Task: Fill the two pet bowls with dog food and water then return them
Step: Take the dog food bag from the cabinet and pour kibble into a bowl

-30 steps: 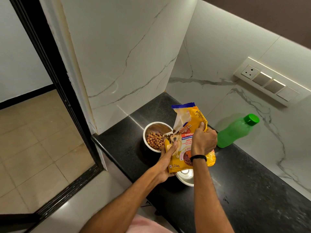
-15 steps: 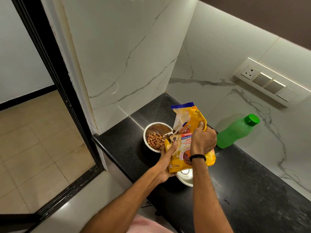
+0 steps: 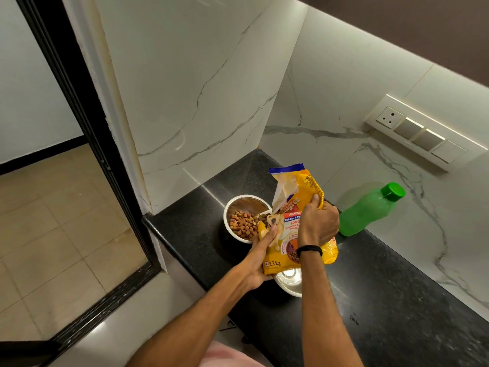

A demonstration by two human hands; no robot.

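Gripping the dog food bag point(image 3: 296, 229) in both hands, left hand point(image 3: 260, 258) under its base, right hand point(image 3: 317, 223) pinching the top, fingers clamped on it. Far bowl point(image 3: 244, 218) on the bench point(image 3: 397, 300) holds kibble; near bowl point(image 3: 289, 283) looks empty, water bottle point(image 3: 367, 210) capped, return pending.

round steel bowl point(image 3: 239, 218): part-filled with brown kibble, on black worktop point(image 3: 397, 300) | second steel bowl point(image 3: 289, 283): nearer, mostly hidden under upright yellow dog-food bag point(image 3: 293, 231)

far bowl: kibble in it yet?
Partly filled. Brown kibble covers the near part of the far bowl; bare steel shows behind it.
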